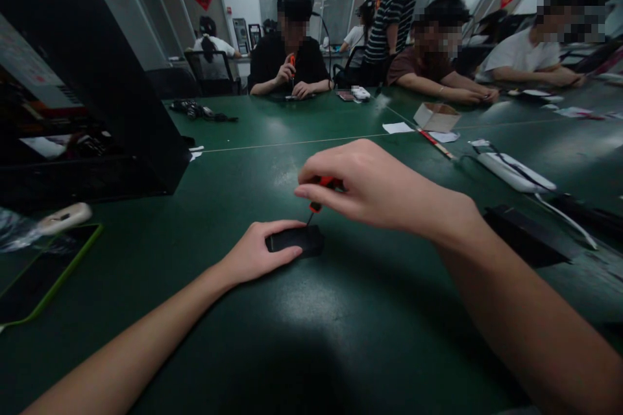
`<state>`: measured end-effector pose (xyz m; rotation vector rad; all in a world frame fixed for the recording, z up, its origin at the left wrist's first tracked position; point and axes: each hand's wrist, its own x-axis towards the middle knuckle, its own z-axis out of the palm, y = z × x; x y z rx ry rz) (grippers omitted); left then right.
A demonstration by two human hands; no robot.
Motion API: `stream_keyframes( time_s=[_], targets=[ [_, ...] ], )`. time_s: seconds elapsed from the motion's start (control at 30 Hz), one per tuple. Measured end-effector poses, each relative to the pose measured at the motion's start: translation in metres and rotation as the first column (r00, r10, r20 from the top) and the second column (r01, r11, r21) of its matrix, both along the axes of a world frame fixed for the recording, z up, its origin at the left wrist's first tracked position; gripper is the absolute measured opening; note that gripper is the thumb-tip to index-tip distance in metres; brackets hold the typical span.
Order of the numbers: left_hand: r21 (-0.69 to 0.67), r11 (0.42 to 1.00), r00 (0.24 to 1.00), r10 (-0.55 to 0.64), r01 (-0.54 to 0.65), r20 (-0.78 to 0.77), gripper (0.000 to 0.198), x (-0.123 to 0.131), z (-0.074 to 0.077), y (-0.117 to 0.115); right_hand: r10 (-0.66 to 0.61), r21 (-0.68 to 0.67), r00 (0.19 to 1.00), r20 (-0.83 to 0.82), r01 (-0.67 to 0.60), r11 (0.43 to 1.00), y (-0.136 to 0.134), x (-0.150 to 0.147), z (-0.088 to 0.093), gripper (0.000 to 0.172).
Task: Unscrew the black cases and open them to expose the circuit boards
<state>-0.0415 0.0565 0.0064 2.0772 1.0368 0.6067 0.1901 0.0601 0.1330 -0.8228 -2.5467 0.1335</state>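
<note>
A small black box-shaped device (296,242) lies flat on the green table (204,311). My left hand (257,249) grips it from the left, with the thumb along the near side and a finger along the far side. Above it, my right hand (360,185) is closed around the red and black handle of a screwdriver (316,206). The slightly tilted shaft points down, and its tip meets the device near its far edge. Whether a screw sits under the tip is too small to tell. The palm hides most of the handle.
A large black open case (111,97) stands at left, with a green-edged phone (53,266) before it. To the right lie a white power strip (516,168), a black flat piece (525,233) and a small carton (438,117). Several people sit across the table; one holds a screwdriver (292,65).
</note>
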Motion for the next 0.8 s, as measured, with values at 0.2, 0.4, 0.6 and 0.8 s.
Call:
stream_keyframes(
  time_s=[0.2,0.4,0.6,0.8],
  targets=[
    [0.006,1.0,1.0,-0.005,0.005,0.017,0.044,-0.0008,0.0,-0.0003,-0.001,-0.008,0.997,0.071,0.002,1.0,-0.0053,0.0012,0.0001,0.032],
    [0.013,1.0,1.0,-0.009,0.009,0.024,0.045,-0.0012,-0.0009,0.0,0.006,-0.001,0.998,0.069,-0.006,1.0,-0.008,0.0008,0.0019,0.044],
    [0.002,1.0,1.0,-0.005,0.005,0.009,0.045,-0.0013,0.0005,-0.0001,-0.006,-0.019,0.999,0.054,0.007,1.0,-0.0053,0.0017,-0.0012,0.036],
    [0.008,1.0,1.0,-0.014,0.013,0.01,0.046,-0.0014,0.0002,0.0006,-0.003,-0.012,0.998,0.068,0.003,1.0,-0.0066,0.0015,-0.0011,0.043]
  ],
)
